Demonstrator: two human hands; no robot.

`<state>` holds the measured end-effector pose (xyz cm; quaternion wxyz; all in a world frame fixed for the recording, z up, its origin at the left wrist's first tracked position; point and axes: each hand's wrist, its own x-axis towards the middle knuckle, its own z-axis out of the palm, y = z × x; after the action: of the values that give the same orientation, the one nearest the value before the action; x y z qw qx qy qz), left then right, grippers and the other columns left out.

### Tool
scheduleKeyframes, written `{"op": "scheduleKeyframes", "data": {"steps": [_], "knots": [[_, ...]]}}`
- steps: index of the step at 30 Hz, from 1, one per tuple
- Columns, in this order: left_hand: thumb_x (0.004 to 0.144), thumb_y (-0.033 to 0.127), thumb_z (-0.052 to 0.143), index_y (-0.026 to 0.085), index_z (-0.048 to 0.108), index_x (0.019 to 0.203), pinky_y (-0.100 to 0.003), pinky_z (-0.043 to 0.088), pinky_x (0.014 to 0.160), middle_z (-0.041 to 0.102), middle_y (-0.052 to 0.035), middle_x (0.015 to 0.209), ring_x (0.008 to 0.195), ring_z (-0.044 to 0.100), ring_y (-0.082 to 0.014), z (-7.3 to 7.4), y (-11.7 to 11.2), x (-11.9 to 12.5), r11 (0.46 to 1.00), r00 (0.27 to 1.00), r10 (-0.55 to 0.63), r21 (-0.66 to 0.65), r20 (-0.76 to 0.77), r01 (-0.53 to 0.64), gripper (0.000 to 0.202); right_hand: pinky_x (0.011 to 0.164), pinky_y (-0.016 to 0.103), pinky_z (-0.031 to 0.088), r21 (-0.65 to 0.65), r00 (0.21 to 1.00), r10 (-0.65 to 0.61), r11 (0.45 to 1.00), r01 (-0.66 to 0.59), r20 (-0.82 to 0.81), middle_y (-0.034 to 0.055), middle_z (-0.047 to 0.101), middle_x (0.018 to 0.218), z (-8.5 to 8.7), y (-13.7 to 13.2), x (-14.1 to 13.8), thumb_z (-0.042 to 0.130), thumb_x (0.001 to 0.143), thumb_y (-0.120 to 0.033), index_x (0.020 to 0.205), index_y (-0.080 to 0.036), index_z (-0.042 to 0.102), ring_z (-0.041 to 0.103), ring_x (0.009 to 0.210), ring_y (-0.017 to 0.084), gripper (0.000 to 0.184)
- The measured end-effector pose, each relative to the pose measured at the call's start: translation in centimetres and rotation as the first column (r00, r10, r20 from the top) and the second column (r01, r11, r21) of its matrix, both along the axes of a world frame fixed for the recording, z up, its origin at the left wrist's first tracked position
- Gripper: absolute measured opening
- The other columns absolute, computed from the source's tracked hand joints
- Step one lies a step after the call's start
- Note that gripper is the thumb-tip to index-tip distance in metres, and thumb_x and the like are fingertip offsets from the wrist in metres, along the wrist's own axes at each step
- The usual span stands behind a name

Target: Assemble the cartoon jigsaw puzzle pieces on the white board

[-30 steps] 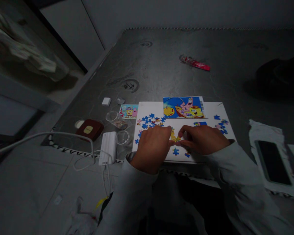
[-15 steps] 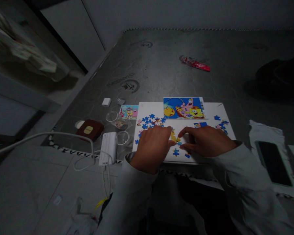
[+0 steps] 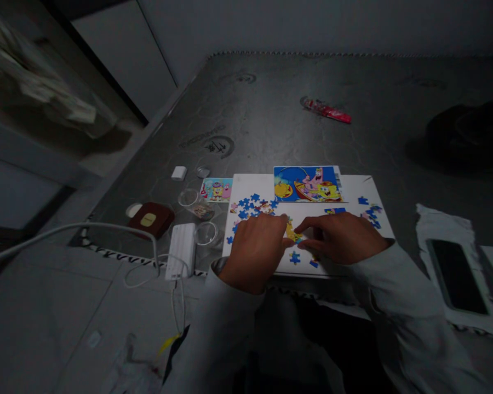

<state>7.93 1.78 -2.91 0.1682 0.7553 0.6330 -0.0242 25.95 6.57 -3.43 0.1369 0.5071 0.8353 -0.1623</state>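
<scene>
On a white board (image 3: 281,266), my left hand (image 3: 257,246) has its thumb and forefinger against the left side of some yellow jigsaw pieces (image 3: 290,231). From the right, my right hand (image 3: 340,238) reaches the same small cluster, its thumb and forefinger closed on a piece at the edge. The fingers partly cover these pieces. Just below lie a loose blue jigsaw piece (image 3: 294,258) and another blue piece (image 3: 314,264) by my right thumb. Behind my hands, a cartoon picture card (image 3: 308,184) rests on the board.
Loose blue pieces (image 3: 246,206) lie at the board's left, with more pieces (image 3: 372,210) at the right. Left of the board are clear plastic containers (image 3: 206,233), a white power bank (image 3: 181,250) with a cable, and a brown case (image 3: 152,220). A phone (image 3: 456,276) lies right.
My right fingertips have moved slightly left, closer to my left thumb and against the yellow pieces. My left hand stays nearly in place. The view has shifted a little.
</scene>
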Motion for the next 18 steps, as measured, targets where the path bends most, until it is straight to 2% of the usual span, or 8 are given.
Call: {"op": "scheduleKeyframes", "data": {"steps": [3, 8, 12, 18], "knots": [[0.094, 0.040, 0.066, 0.023, 0.066, 0.126, -0.040, 0.053, 0.081, 0.075, -0.0090, 0.110, 0.102, 0.071, -0.0307, 0.0, 0.1, 0.0, 1.000, 1.000, 0.005, 0.001, 0.012, -0.005, 0.037, 0.059, 0.030, 0.033, -0.010, 1.000, -0.020, 1.000, 0.020, -0.005, -0.0039, 0.076, 0.085, 0.1, 0.0, -0.1, 0.069, 0.086, -0.041, 0.113, -0.037, 0.070, 0.068, 0.081, 0.022, 0.028], [0.094, 0.039, 0.066, 0.022, 0.067, 0.127, -0.043, 0.055, 0.082, 0.075, -0.0103, 0.111, 0.104, 0.071, -0.0321, 0.3, 0.0, 0.0, 1.000, 1.000, -0.003, -0.010, 0.005, 0.003, 0.037, 0.061, 0.031, 0.038, -0.033, 0.992, -0.057, 0.998, 0.053, -0.109, -0.0023, 0.075, 0.082, -0.3, 0.6, 1.3, 0.066, 0.090, -0.044, 0.097, -0.031, 0.070, 0.066, 0.074, 0.020, 0.016], [0.092, 0.040, 0.068, 0.022, 0.068, 0.125, -0.046, 0.056, 0.083, 0.076, -0.0106, 0.109, 0.102, 0.071, -0.0330, 0.4, 0.0, -0.2, 1.000, 1.000, 0.002, -0.007, 0.004, -0.002, 0.037, 0.066, 0.034, 0.043, -0.008, 0.980, -0.146, 0.989, 0.146, -0.138, 0.0000, 0.074, 0.082, -0.7, 1.2, 2.7, 0.065, 0.090, -0.044, 0.091, -0.030, 0.072, 0.067, 0.078, 0.022, 0.015], [0.092, 0.039, 0.068, 0.023, 0.068, 0.121, -0.045, 0.056, 0.082, 0.076, -0.0102, 0.106, 0.101, 0.072, -0.0333, 0.3, 0.0, -0.4, 1.000, 0.999, -0.020, -0.011, -0.027, 0.019, 0.033, 0.066, 0.037, 0.045, 0.048, 0.967, -0.239, 0.969, 0.244, -0.087, 0.0013, 0.075, 0.089, -0.1, 1.1, 3.7, 0.065, 0.087, -0.048, 0.099, -0.031, 0.072, 0.069, 0.083, 0.026, 0.021]]}}
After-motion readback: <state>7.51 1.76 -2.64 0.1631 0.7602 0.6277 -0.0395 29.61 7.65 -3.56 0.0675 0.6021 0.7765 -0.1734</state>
